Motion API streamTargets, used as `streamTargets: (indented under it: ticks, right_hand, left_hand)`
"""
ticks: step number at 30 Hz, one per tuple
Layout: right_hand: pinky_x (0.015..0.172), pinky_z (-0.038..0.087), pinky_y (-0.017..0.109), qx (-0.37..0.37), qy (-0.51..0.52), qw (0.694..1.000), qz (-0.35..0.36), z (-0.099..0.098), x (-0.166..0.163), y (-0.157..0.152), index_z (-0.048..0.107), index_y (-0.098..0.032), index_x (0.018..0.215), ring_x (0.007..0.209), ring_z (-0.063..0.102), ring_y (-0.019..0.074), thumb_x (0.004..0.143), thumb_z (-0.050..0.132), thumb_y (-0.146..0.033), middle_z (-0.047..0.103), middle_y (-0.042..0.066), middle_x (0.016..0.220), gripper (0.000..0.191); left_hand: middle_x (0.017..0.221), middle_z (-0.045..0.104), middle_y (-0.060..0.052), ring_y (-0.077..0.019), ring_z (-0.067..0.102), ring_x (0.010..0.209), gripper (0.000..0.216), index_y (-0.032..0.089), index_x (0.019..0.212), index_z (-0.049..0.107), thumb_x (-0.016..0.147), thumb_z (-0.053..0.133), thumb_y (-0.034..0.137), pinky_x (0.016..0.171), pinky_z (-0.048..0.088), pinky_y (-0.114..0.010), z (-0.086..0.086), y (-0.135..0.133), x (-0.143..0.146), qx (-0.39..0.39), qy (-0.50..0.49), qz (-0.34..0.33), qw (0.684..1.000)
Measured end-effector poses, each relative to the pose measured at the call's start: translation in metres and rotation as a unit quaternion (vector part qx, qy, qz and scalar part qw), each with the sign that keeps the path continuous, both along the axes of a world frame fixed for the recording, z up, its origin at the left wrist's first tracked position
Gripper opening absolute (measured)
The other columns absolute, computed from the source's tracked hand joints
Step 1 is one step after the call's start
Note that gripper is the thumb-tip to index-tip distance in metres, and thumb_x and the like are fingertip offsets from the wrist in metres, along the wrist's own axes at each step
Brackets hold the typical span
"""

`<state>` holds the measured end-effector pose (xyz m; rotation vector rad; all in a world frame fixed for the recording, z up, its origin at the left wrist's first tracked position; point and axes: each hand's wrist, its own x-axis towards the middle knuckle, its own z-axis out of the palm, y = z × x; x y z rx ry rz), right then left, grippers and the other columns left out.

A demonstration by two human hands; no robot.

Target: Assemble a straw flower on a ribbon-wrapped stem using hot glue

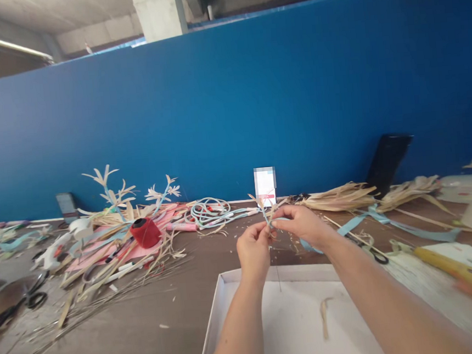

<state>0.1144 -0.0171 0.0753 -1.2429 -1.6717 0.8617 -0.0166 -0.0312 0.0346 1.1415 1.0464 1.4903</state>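
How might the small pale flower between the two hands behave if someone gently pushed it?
The small pale flower is probably light, since its petals look thin and narrow. Those slender tips may crease easily if pressed. The slim wire beneath looks straight, so it might flex slightly rather than flop.

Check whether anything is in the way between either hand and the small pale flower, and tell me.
Nothing visible is. The left hand and right hand already meet at the small pale flower, touching it with their fingers. The loose strip in the white tray lies apart from both.
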Motion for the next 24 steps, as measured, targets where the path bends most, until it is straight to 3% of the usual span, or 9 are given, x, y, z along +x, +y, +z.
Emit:
streamTargets:
  ticks: [4,11,20,24]
  right_hand:
    - [0.061,0.038,0.025,0.004,-0.041,0.999,-0.028,0.004,-0.001,-0.002,0.066,-0.016,0.068,0.066,0.054,0.0150,0.064,0.061,-0.030,0.065,0.001,0.067,0.015]
    - [0.061,0.038,0.025,-0.013,-0.019,1.000,0.013,0.002,-0.003,-0.004,0.069,-0.017,0.070,0.066,0.055,0.0145,0.069,0.056,-0.027,0.066,0.000,0.067,0.017]
    - [0.055,0.036,0.024,0.010,-0.050,0.998,-0.045,0.003,-0.009,-0.008,0.068,-0.018,0.066,0.057,0.052,0.0138,0.068,0.056,-0.026,0.064,-0.001,0.060,0.015]
    - [0.060,0.039,0.024,0.017,-0.045,0.997,-0.054,0.001,-0.012,-0.007,0.068,-0.017,0.068,0.065,0.056,0.0157,0.067,0.056,-0.025,0.068,0.001,0.068,0.015]
  left_hand:
    - [0.065,0.066,-0.004,-0.0121,0.057,0.058,0.028,0.013,0.083,0.070,0.069,0.062,0.035,0.059,0.046,-0.023,0.001,-0.001,-0.001,0.007,0.010,0.013,1.000]
    - [0.067,0.067,-0.005,-0.0132,0.057,0.059,0.027,0.014,0.085,0.070,0.070,0.059,0.034,0.059,0.046,-0.023,0.002,-0.002,-0.002,0.010,0.036,0.025,0.999]
    - [0.067,0.067,-0.004,-0.0130,0.056,0.059,0.025,0.015,0.086,0.070,0.072,0.057,0.032,0.058,0.044,-0.023,0.002,-0.004,0.000,0.019,0.060,0.051,0.997]
    - [0.068,0.067,-0.003,-0.0131,0.057,0.060,0.024,0.017,0.087,0.070,0.073,0.056,0.031,0.058,0.044,-0.023,-0.001,-0.003,0.000,0.023,0.073,0.066,0.995]
